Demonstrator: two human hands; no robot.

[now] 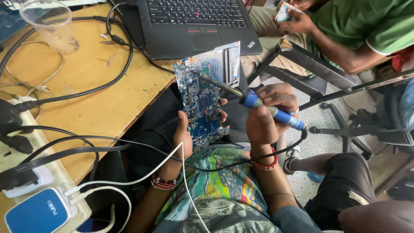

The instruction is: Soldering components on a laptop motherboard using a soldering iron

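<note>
Left hand grips the lower edge of a blue circuit board, held upright over the lap, beside the wooden table. Right hand is closed around a blue-handled soldering iron; its tip touches the board's upper part.

the circuit board hides the left hand's fingers except their tips. the laptop is cut off by the top edge, its screen out of view. the board's small parts are too tiny to tell apart.
</note>
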